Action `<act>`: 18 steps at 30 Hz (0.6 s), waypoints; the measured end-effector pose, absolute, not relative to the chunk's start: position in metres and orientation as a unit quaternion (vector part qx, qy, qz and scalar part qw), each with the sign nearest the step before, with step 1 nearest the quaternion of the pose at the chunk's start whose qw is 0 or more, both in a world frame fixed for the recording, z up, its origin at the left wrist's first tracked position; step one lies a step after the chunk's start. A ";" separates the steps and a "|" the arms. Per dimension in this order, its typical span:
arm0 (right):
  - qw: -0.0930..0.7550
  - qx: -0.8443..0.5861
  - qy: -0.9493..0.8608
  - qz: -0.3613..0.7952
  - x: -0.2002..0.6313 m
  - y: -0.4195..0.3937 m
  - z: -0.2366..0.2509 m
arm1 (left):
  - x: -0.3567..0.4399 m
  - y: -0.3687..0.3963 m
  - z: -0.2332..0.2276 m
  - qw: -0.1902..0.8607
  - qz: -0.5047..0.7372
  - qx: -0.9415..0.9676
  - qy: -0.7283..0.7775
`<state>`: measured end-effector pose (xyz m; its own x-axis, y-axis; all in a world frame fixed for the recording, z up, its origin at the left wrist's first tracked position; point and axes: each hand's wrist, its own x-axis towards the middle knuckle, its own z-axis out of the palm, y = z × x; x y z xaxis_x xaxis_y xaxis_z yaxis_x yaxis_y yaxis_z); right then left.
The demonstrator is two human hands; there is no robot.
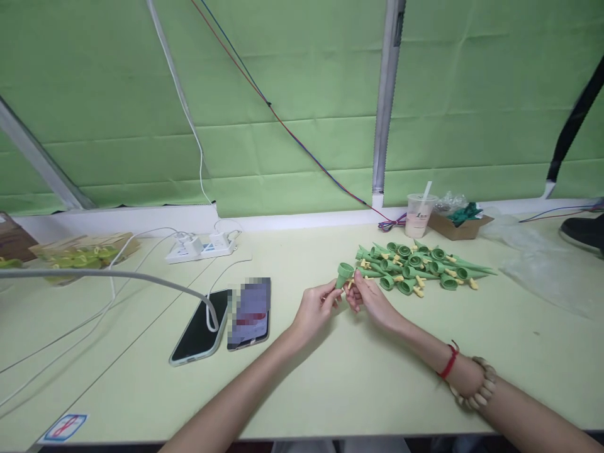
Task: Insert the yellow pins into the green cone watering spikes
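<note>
My left hand point(317, 308) is closed on a green cone-shaped plastic piece point(345, 272), its wide hollow end facing up. Close beside it, my right hand point(370, 299) pinches a small yellow piece point(350, 284) against the side of the green one; whether the two are joined I cannot tell. Just beyond my right hand lies a pile of similar green cone pieces point(415, 264), many with small yellow pieces sticking out of them.
Two phones, one dark point(201, 330) and one lit point(250, 314), lie left of my hands. Behind them is a white power strip point(202, 250) with cables. A drink cup point(419, 215) and small cardboard box point(457, 226) stand behind the pile. Clear plastic bags point(542, 270) lie right.
</note>
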<state>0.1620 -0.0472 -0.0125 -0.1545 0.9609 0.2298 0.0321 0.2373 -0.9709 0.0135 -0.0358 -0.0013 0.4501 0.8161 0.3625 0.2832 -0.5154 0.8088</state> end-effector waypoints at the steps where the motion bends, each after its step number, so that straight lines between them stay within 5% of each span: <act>1: 0.496 -0.407 -0.600 0.478 0.164 -0.045 -0.012 | 0.013 -0.034 -0.001 0.334 0.401 0.773 0.362; 9: 0.420 -0.519 -0.726 0.164 0.190 -0.030 -0.021 | 0.003 -0.017 -0.002 0.341 0.548 0.632 0.429; 15: 0.249 -0.498 -0.824 0.105 0.179 -0.028 -0.030 | 0.005 -0.012 -0.012 0.383 0.553 0.601 0.432; 18: 0.229 -0.484 -0.841 0.075 0.173 -0.029 -0.029 | 0.007 -0.014 -0.015 0.400 0.540 0.602 0.431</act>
<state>0.1735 -0.0293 -0.0286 -0.4260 0.8489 0.3129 0.7798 0.5199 -0.3488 0.0067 -0.0138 -0.0154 0.0445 0.9513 0.3049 0.0869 -0.3077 0.9475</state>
